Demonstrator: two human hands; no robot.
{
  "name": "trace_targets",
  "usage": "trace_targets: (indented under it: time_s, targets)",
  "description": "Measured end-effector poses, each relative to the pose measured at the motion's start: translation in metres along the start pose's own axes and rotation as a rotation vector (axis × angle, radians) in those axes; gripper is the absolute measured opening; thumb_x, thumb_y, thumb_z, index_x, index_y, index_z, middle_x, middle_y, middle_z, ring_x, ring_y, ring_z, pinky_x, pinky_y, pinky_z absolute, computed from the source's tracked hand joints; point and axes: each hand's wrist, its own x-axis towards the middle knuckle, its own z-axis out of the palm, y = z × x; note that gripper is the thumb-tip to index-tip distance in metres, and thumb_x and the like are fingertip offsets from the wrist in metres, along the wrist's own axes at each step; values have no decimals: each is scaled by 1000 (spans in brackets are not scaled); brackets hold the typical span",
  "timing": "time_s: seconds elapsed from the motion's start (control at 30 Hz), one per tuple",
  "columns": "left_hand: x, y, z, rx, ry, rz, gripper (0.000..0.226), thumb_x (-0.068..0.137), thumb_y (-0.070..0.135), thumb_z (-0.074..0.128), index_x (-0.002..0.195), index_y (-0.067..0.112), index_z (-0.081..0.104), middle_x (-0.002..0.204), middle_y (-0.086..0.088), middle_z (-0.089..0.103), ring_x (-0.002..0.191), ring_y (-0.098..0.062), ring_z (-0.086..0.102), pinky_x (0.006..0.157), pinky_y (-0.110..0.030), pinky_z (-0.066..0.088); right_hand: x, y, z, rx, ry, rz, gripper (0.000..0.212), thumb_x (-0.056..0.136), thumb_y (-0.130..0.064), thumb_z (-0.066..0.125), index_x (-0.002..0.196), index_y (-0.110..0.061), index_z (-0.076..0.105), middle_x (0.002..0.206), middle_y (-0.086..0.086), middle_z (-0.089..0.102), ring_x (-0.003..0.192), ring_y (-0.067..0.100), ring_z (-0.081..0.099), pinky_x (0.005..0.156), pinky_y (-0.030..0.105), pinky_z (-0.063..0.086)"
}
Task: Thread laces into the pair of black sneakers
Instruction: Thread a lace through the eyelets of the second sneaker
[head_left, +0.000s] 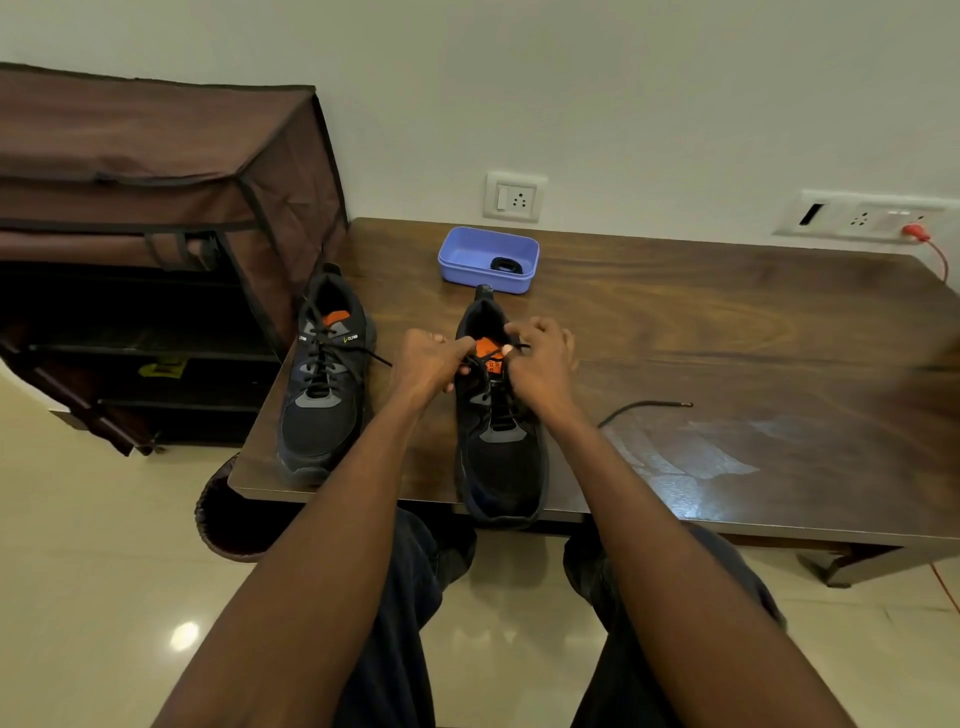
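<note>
Two black sneakers with orange tongues stand on the wooden table. The left sneaker is laced, and a loose lace end trails off to its right. The right sneaker has its toe over the table's front edge. My left hand grips the shoe's collar on its left side. My right hand pinches the black lace near the top eyelets over the tongue. One lace end lies on the table to the right of the shoe.
A purple plastic box with a small black item inside sits at the table's back. A brown fabric shoe rack stands to the left. Wall sockets and a red cable are at the back right. A dark bin is under the table's corner.
</note>
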Motion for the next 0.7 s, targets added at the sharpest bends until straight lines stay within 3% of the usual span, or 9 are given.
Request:
trace_targets:
  time_s: [0.1,0.23,0.3,0.37,0.47,0.53,0.6,0.63,0.7]
  targets:
    - [2,-1,1,9,12,18,17,85,19,68,74,6,65,78,-13,72,31,1,48,32,-13,32,-3,1,10,-123,-115,-97,24,97,-22,55,117,-21,69,139,0,47,135,24,28,107,43,23]
    - [5,-3,1,26,12,18,20,84,21,68,70,8,65,75,-11,73,32,-1,48,33,-14,33,1,0,6,-67,-12,-92,9,90,-14,64,88,-15,72,121,-1,57,125,19,40,99,37,28]
    - [5,-3,1,37,22,18,20,83,22,68,68,9,65,73,-10,74,33,-2,47,36,-16,34,1,-2,2,4,59,-38,19,89,-12,62,73,-21,67,105,-3,64,113,18,52,97,37,35]
    - [6,-3,2,37,25,17,23,82,21,68,63,13,62,72,-9,73,33,-1,47,36,-16,33,3,0,-7,129,124,106,27,91,-14,58,68,-27,59,91,-3,65,98,20,60,98,47,44]
    - [7,-2,1,31,27,13,22,82,20,69,63,13,61,71,-9,73,33,-1,47,36,-16,33,9,13,-29,343,225,370,16,97,-15,49,91,-16,63,96,6,67,94,27,61,98,47,48]
    - [8,-3,1,37,35,9,18,82,20,69,67,10,65,72,-10,73,34,-2,47,39,-17,35,11,26,-46,479,275,536,32,99,-13,41,122,1,59,117,15,64,103,35,60,89,40,48]
    - [8,-4,2,44,35,7,17,82,21,69,72,8,67,74,-9,74,36,-4,48,41,-19,37,14,36,-55,556,255,649,40,99,-13,41,135,4,49,131,17,57,115,36,57,88,38,45]
    - [9,-5,3,49,30,9,17,83,22,68,74,8,68,74,-9,74,38,-6,49,42,-19,36,16,37,-56,532,230,687,43,98,-14,43,138,1,47,139,19,52,125,36,52,96,40,44]
    - [9,-6,4,67,20,22,19,85,24,67,79,7,68,76,-7,74,42,-8,53,42,-19,36,18,35,-50,221,256,710,47,93,-16,52,139,-7,47,146,18,42,133,36,41,110,45,36]
